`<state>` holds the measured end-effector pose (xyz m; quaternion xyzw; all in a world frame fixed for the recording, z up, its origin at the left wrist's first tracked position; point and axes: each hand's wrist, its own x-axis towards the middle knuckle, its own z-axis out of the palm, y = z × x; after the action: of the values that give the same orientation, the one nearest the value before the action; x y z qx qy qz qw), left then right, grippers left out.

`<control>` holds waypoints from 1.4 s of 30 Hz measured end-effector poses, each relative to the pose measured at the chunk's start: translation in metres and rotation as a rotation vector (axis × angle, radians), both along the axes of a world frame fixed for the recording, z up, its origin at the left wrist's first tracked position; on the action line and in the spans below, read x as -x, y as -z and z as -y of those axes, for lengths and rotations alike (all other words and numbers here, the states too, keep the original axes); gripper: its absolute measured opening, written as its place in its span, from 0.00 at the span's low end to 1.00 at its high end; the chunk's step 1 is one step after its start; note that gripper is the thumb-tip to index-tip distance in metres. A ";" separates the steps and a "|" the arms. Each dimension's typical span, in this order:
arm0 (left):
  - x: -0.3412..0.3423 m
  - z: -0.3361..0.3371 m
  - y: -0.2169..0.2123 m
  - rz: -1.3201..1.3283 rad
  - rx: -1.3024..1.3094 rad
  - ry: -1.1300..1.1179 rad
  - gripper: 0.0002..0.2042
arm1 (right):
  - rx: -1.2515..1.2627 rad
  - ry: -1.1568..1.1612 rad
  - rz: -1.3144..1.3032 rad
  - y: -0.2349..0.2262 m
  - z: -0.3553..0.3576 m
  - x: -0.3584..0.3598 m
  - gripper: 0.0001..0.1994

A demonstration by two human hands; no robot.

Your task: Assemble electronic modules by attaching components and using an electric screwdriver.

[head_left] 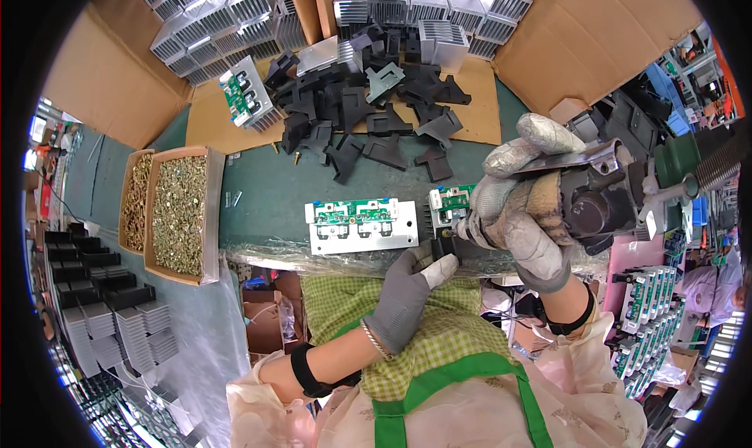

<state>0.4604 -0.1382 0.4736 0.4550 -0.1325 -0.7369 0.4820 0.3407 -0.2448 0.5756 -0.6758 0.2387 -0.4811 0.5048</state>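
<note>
R hand (531, 244) grips pwr driver (591, 211); its white tag (651, 224) unreadable.

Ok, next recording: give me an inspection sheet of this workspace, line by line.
Surface: dark green tabletop, with clear plastic film along its near edge.
Job's things: powered driver, tip close to a black piece beside a partly hidden green board; another board on a silver heat sink to the left.
Clutter: heaped black brackets on cardboard; open boxes of fasteners at left.
Hands: left hand gloved, fingers at the black piece, grip unclear; right hand gloved, wrapped around the driver.
Cables: spring-like coil beyond the driver; whether it is a cable is unclear.
Surroundings: stacked heat sinks behind; racked green boards at right.
</note>
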 end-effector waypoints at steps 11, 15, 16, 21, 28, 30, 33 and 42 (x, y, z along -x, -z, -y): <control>0.003 -0.001 0.001 0.091 -0.006 -0.069 0.27 | -0.205 -0.064 0.047 -0.009 -0.008 -0.008 0.35; 0.003 -0.001 0.001 0.099 -0.004 -0.082 0.27 | 0.010 -0.030 -0.100 -0.007 -0.003 -0.013 0.34; 0.003 -0.001 0.000 0.108 -0.002 -0.074 0.27 | -0.014 -0.026 -0.165 -0.008 -0.004 -0.011 0.34; 0.003 -0.002 0.000 0.137 0.019 -0.069 0.26 | -0.014 -0.034 -0.294 -0.012 -0.009 -0.005 0.31; 0.003 0.000 0.002 0.079 0.018 -0.071 0.23 | 0.018 -0.013 -0.249 -0.010 -0.013 -0.013 0.27; 0.003 0.000 0.002 0.079 0.030 -0.074 0.22 | 0.023 -0.004 -0.233 -0.011 -0.014 -0.015 0.26; 0.003 0.001 0.000 0.075 0.019 -0.072 0.21 | 0.010 0.018 -0.213 -0.018 -0.016 -0.016 0.25; -0.004 0.002 -0.001 -0.025 0.085 0.093 0.22 | -0.318 0.197 -0.129 -0.021 0.086 0.017 0.19</control>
<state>0.4641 -0.1404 0.4744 0.4183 -0.1786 -0.7580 0.4675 0.3238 -0.3312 0.5969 -0.5903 0.4086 -0.4400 0.5394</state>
